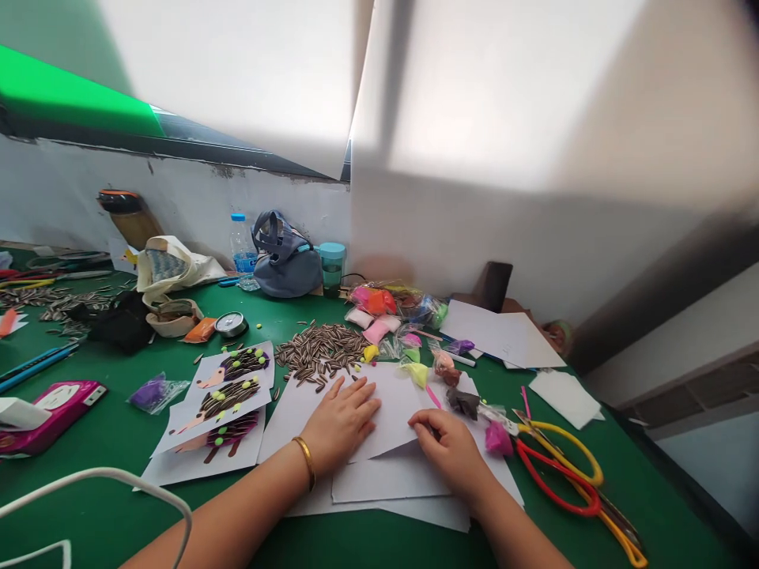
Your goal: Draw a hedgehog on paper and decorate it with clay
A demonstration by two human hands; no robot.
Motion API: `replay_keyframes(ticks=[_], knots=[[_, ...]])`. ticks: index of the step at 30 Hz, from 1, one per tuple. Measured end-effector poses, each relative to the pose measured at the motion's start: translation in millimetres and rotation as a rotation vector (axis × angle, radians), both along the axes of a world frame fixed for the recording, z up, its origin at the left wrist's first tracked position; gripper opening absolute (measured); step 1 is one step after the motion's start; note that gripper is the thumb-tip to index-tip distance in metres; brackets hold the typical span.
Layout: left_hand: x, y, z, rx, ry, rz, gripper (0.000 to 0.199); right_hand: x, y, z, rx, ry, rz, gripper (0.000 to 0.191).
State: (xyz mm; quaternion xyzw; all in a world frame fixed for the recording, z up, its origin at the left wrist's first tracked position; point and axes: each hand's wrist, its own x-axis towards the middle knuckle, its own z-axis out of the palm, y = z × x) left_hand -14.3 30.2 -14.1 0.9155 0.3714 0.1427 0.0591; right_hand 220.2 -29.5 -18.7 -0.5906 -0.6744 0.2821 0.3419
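My left hand (344,419) lies flat with fingers apart on a sheet of white paper (391,395). A gold bangle (305,462) circles the left wrist. At the right edge of that sheet, my right hand (447,446) is closed, its thumb and forefinger pinching the paper. More white sheets (385,482) lie loosely stacked underneath. To the left, overlapping cards (178,427) carry hedgehog pictures made with sunflower seeds, clay and green dots. A heap of striped sunflower seeds (320,352) lies just beyond my left hand.
Bags of coloured clay (379,304) lie behind the paper. Red and yellow scissors (557,466) sit at the right. A wipes pack (53,415), purple clay (151,391) and a white cable (118,474) are leftward. A blue bag (288,261) and bottle (242,245) stand near the wall.
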Motion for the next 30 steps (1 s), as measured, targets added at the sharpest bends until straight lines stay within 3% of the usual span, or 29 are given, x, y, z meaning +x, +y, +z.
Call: replay_keyframes(ticks=[6,9,12,14,17,21,24,28,29,30], knots=[[3.1,-4.5,-3.7,-0.021,0.008,-0.057,0.034,8.5,-18.4,8.6,-0.068,-0.126,0.063,0.026],[8.9,-14.6,-6.2,-0.053,-0.021,-0.101,0.036,30.4,-15.2,18.1,-0.096,-0.226,0.01,0.041],[16.0,-23.6,-10.5,-0.078,-0.038,-0.138,0.039,67.7,11.3,29.9,0.044,-0.44,-0.215,0.037],[18.8,-25.5,-12.0,-0.079,-0.049,-0.156,0.039,93.6,38.9,34.0,0.054,-0.629,-0.319,0.034],[19.2,-23.7,-12.0,-0.086,-0.067,-0.177,0.039,119.0,80.4,29.8,-0.068,-0.749,-0.346,0.029],[16.3,-21.4,-12.1,-0.108,-0.083,-0.191,0.04,124.2,111.5,17.3,-0.157,-0.778,-0.332,0.017],[14.1,-21.3,-14.4,-0.124,-0.091,-0.196,0.042,126.1,111.5,18.6,-0.185,-0.775,-0.337,0.011],[13.5,-21.7,-16.8,-0.125,-0.107,-0.18,0.044,130.4,86.9,35.4,-0.177,-0.725,-0.43,0.017],[13.8,-22.0,-16.6,-0.121,-0.11,-0.177,0.043,127.2,77.7,40.0,-0.155,-0.674,-0.466,0.02],[14.1,-22.4,-15.7,-0.113,-0.114,-0.173,0.04,121.0,68.0,44.0,-0.071,-0.493,-0.512,0.021]])
